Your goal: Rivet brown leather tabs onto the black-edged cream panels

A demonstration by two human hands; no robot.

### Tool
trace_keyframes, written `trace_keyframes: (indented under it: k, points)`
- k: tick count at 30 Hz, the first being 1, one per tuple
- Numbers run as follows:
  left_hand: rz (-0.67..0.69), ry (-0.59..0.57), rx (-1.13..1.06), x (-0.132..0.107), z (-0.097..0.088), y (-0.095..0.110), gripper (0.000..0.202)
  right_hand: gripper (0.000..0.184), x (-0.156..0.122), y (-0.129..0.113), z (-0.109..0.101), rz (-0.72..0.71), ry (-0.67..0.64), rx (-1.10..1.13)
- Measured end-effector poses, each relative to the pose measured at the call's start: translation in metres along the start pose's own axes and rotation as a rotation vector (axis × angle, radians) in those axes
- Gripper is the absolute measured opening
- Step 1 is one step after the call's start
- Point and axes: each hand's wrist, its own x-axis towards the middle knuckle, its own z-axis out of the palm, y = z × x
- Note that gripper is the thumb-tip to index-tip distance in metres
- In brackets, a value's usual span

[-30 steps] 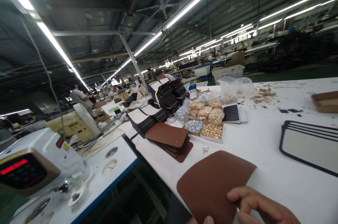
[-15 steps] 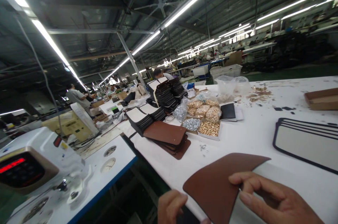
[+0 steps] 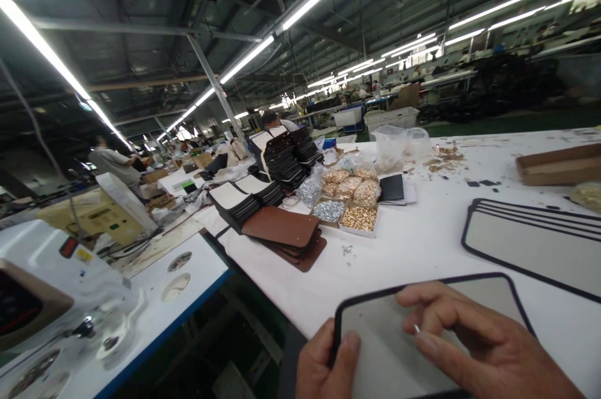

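Note:
A flat panel (image 3: 382, 339) with a pale grey face and a black border lies tilted in front of me. My left hand (image 3: 326, 361) is closed on its left edge, thumb on top. Above the panel's middle is my right hand (image 3: 474, 336), with a small silver rivet (image 3: 417, 329) pinched between thumb and finger. Beyond it, loose silver rivets (image 3: 348, 251) lie scattered on the white table (image 3: 282, 270). Farther back are an open box of silver rivets (image 3: 328, 211) and a box of gold ones (image 3: 359, 218).
Brown panels (image 3: 282, 227) are stacked left of the boxes, beside tall black-edged stacks (image 3: 282, 158). More grey panels (image 3: 539, 242) fan out at right, near a cardboard tray (image 3: 558, 167). A white machine (image 3: 61, 286) stands at left across a gap. A person (image 3: 113, 161) stands farther back.
The panel showed its brown face before; now a grey, black-bordered face is up. My left hand has come onto its left edge. My right hand stays over it, and the view has shifted right.

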Motion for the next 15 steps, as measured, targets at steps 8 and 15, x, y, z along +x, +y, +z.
trace_keyframes:
  k: [8,15]
  points:
    - [-0.460,-0.034,-0.333,0.005,0.020,-0.018,0.053,0.015,0.012,0.010,0.024,0.025,-0.139,0.023]
    - [-0.572,-0.043,-0.388,0.009,0.020,-0.032,0.053,0.012,0.015,0.046,0.041,-0.097,-0.175,-0.142]
